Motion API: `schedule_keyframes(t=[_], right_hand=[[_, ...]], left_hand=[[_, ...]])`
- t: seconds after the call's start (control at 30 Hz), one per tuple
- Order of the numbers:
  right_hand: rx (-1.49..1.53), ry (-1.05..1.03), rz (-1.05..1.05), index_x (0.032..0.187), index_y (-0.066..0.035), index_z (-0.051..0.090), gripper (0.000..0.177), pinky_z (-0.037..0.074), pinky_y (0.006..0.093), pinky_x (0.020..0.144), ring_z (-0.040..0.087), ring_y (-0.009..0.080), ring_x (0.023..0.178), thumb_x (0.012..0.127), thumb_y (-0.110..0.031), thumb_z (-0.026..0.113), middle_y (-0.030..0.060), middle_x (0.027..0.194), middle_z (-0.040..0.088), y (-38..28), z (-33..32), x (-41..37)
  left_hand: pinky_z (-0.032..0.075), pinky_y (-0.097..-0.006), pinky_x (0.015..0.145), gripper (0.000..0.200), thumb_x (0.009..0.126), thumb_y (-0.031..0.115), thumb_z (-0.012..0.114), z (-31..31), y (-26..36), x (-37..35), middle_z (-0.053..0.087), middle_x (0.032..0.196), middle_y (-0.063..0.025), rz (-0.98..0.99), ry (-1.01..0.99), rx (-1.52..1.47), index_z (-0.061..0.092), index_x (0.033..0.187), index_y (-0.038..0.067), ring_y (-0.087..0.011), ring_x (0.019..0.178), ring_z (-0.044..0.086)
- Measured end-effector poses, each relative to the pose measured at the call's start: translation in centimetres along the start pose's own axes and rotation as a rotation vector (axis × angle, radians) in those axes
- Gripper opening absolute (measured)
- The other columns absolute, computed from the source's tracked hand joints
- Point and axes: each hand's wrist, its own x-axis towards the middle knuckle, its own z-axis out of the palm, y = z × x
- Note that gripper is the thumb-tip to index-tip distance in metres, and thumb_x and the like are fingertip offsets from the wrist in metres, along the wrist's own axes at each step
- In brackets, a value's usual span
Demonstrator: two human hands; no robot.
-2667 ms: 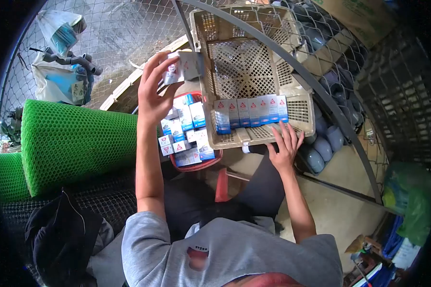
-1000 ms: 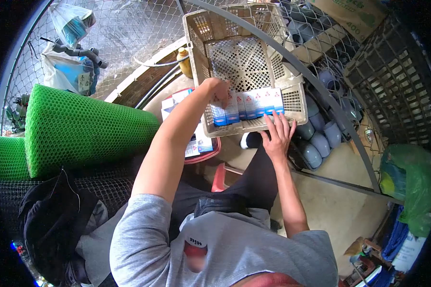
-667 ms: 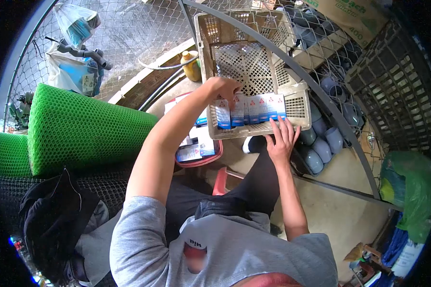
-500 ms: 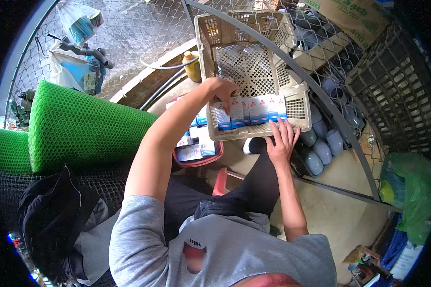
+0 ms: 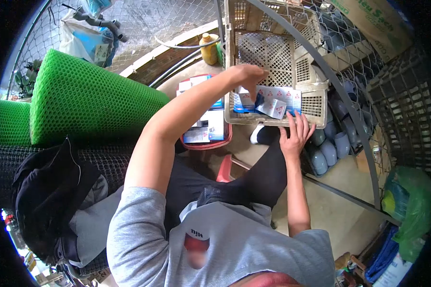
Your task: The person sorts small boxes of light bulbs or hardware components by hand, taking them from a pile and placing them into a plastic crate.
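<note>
A beige plastic crate (image 5: 313,87) lies in front of me with a row of small white-and-blue boxes (image 5: 277,92) inside its near end. One box (image 5: 273,108) leans out of line, tilted toward the near wall. My left hand (image 5: 249,76) reaches over the crate's left side, thumb pointing down at the boxes at the left end, fingers curved and apart from the thumb. My right hand (image 5: 298,136) rests at the near rim, fingers spread, fingertips by the right end of the row. Below my left forearm, a red basket (image 5: 208,146) holds more such boxes.
Rolls of green plastic mesh (image 5: 96,103) lie at the left. A wire fence with a grey metal bar (image 5: 330,79) crosses the crate's right side. Grey pipe fittings (image 5: 321,160) sit right of it. A yellow bottle (image 5: 209,49) stands behind the basket.
The view has shifted, so the crate appears farther right and higher. One box in the row has tipped toward the near wall. My left hand remains over the boxes, my right at the rim.
</note>
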Motion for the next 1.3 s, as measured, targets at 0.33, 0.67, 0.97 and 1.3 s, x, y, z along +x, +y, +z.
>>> schedule_keyframes(t=[0.33, 0.67, 0.97, 1.3], right_hand=[[-0.001, -0.005, -0.009, 0.137, -0.019, 0.065, 0.049, 0.017, 0.0647, 0.121, 0.048, 0.0298, 0.139, 0.096, -0.045, 0.066, 0.006, 0.144, 0.058, -0.4, -0.1, -0.1], [-0.011, 0.008, -0.021, 0.136, -0.02, 0.066, 0.048, 0.017, 0.0643, 0.121, 0.048, 0.0282, 0.139, 0.093, -0.039, 0.07, 0.0043, 0.143, 0.059, -0.1, 0.2, -0.1], [-0.008, -0.01, -0.031, 0.137, -0.022, 0.066, 0.048, 0.015, 0.0636, 0.121, 0.049, 0.0278, 0.139, 0.092, -0.041, 0.071, 0.0035, 0.145, 0.059, 0.0, 0.6, -0.2], [-0.001, 0.023, -0.035, 0.136, -0.017, 0.066, 0.052, 0.015, 0.0628, 0.122, 0.049, 0.0298, 0.138, 0.086, -0.025, 0.077, 0.0058, 0.144, 0.059, 0.0, 0.7, 0.1]], left_hand=[[0.054, -0.0443, 0.105, 0.129, 0.067, 0.024, 0.094, 3.7, 7.2, 1.2, 0.016, 0.171, -0.015, 0.284, -0.122, 0.269, 0.012, 0.164, 0.042, -0.0345, 0.138, 0.054], [0.061, -0.0461, 0.091, 0.114, 0.071, 0.035, 0.091, 5.1, 6.1, 2.7, 0.045, 0.146, -0.0134, 0.276, -0.058, 0.423, 0.018, 0.159, 0.04, -0.0371, 0.107, 0.071], [0.06, -0.0452, 0.087, 0.08, 0.079, 0.034, 0.084, 5.2, 3.8, -3.1, 0.05, 0.148, -0.0089, 0.218, 0.012, 0.398, 0.046, 0.149, 0.04, -0.0313, 0.111, 0.071], [0.06, -0.044, 0.081, 0.061, 0.065, 0.021, 0.081, 1.1, 3.4, -7.0, 0.069, 0.124, -0.0072, 0.104, 0.503, -0.102, 0.071, 0.125, 0.02, -0.0308, 0.104, 0.072]])
